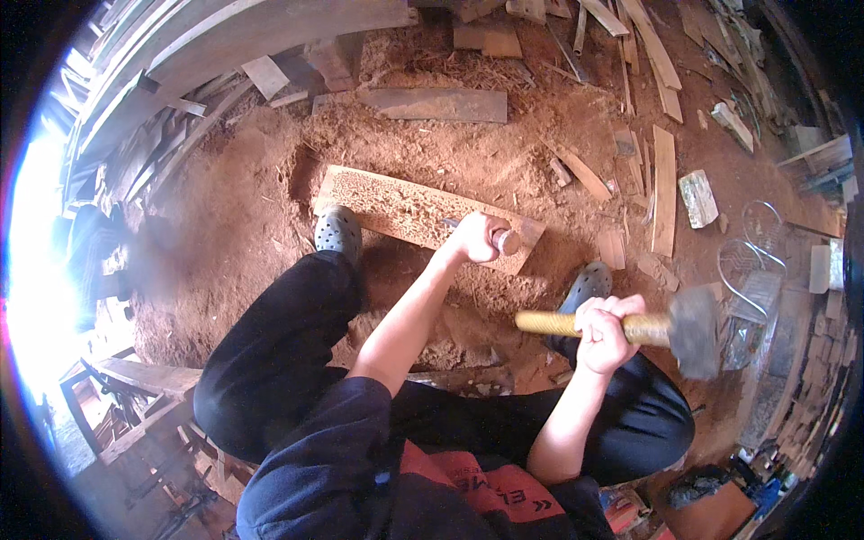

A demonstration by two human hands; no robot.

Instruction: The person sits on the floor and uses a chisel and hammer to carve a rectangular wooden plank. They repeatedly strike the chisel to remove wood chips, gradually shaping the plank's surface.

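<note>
A light wooden plank (396, 202) lies on the dirt between my feet, its surface roughened with many small gouges and chips. My left hand (480, 238) is closed round a chisel (508, 241), whose round wooden handle end faces up. The metal shank shows just left of the fist, over the plank's right part; the cutting tip is too small to make out. Off to the right, my right hand (607, 333) grips the yellow shaft of a mallet (695, 333). Its dark, bulky head is slightly blurred and raised clear of the chisel.
My left clog (338, 232) touches the plank's left end; my right clog (589, 286) stands beyond its right end. A dark board (436, 104) lies farther off. Loose wood strips (663, 189), a pale block (697, 199) and a wire rack (754, 261) are at the right.
</note>
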